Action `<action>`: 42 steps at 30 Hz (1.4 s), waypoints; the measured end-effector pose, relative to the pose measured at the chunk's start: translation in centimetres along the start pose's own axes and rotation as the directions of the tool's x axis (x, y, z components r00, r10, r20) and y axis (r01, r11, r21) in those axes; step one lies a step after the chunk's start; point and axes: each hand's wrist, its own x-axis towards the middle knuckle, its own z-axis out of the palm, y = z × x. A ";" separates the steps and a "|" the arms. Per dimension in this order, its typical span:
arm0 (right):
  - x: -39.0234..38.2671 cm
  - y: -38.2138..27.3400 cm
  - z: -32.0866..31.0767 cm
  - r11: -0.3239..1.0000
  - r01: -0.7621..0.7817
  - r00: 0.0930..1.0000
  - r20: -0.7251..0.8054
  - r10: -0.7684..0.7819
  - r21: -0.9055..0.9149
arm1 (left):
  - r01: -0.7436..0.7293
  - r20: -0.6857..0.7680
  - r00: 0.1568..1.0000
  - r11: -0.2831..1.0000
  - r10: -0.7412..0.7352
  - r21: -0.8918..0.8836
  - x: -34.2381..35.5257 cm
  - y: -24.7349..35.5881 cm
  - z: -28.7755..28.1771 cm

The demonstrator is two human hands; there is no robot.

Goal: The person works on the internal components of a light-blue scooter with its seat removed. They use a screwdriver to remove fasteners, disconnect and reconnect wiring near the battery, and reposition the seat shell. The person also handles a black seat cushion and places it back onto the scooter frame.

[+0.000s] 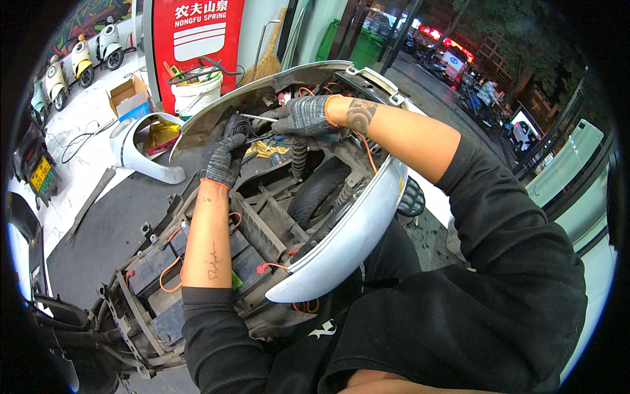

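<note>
I wear dark grey work gloves with orange cuffs on both hands. My left hand [225, 157] is closed around a round black part [239, 125] at the far end of an opened electric scooter. My right hand [306, 117] grips a screwdriver, its thin metal shaft [264, 119] pointing left toward that part; the handle is hidden in the glove. Both hands are above the scooter's bare frame [262, 217], inside its pale silver body panel [354, 240]. Below them show a coil spring shock absorber [299, 162], the black tyre [318, 194] and gold-coloured wrapping [266, 150].
Dark battery blocks [249, 268] and orange wires [169, 274] lie in the frame near my left forearm. A removed white panel [146, 148] rests on the floor to the left. Beyond stand a white bucket of tools [197, 94], a cardboard box [129, 96] and a broom [268, 62].
</note>
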 end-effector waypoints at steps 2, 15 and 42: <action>0.7 0.8 0.5 0.926 0.206 0.972 -0.041 -0.230 -0.317 | -0.023 0.018 1.000 1.000 0.023 0.016 0.0 0.0 0.3; -0.4 -1.1 -0.3 0.998 -0.047 0.999 0.010 0.047 0.043 | -0.003 -0.029 1.000 0.993 0.006 0.114 -0.6 0.2 1.2; 3.2 1.0 2.5 0.864 0.117 0.984 -0.063 -0.169 -0.489 | -0.161 0.166 0.927 -0.042 0.338 0.986 1.4 4.4 2.5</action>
